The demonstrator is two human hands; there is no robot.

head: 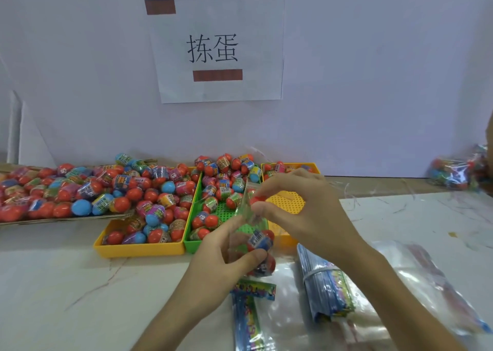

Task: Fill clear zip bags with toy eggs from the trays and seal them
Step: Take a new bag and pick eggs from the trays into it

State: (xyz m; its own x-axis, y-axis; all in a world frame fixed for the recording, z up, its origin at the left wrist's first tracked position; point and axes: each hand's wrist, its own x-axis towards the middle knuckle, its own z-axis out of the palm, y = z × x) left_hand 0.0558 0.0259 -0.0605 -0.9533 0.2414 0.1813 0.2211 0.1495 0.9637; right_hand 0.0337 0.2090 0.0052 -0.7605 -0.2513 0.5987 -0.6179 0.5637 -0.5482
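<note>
Hands meet at centre frame on one clear zip bag (246,214), held upright above the white table (80,284), just in front of the green tray (192,245). My left hand (214,256) wraps the bag's lower part, thumb curled against the toy eggs (260,241) inside it. My right hand (301,206) pinches the bag's top edge between thumb and fingertips; I cannot tell whether the zip is closed. Loose eggs fill a yellow tray (138,249) at centre left and a cardboard tray (66,219) at far left. A second yellow tray (289,204) sits behind my right hand. A banded stack of flat packets (325,284) lies at lower right. Filled bags (450,176) sit at the right edge. A paper sign (218,46) hangs at upper centre.
</note>
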